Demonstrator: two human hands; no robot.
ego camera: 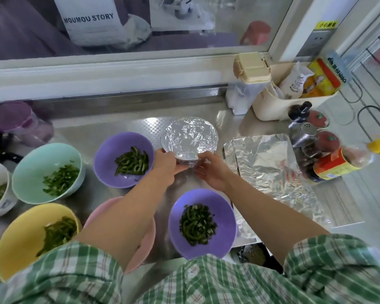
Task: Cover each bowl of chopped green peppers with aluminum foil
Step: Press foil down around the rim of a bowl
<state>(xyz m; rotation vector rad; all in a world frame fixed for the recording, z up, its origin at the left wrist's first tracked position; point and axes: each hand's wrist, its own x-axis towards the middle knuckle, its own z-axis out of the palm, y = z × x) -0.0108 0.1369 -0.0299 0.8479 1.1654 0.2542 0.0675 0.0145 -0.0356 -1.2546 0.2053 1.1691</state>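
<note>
1. The foil-covered bowl (189, 137) stood on the steel counter (230, 126), beyond the hands.
2. The left hand (166, 164) gripped its near left edge, fingers curled on the foil.
3. The right hand (211, 170) pinched the crumpled foil at its near right side.
4. Loose foil sheets (266, 159) lay just to the right.
5. Two purple bowls (110, 150) (224, 207) of chopped peppers stood uncovered nearby.

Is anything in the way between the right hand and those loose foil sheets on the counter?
Nothing visible. The right hand touches the foil-covered bowl; the foil sheets lie just right of it across bare counter. The bottles stand beyond them.
</note>
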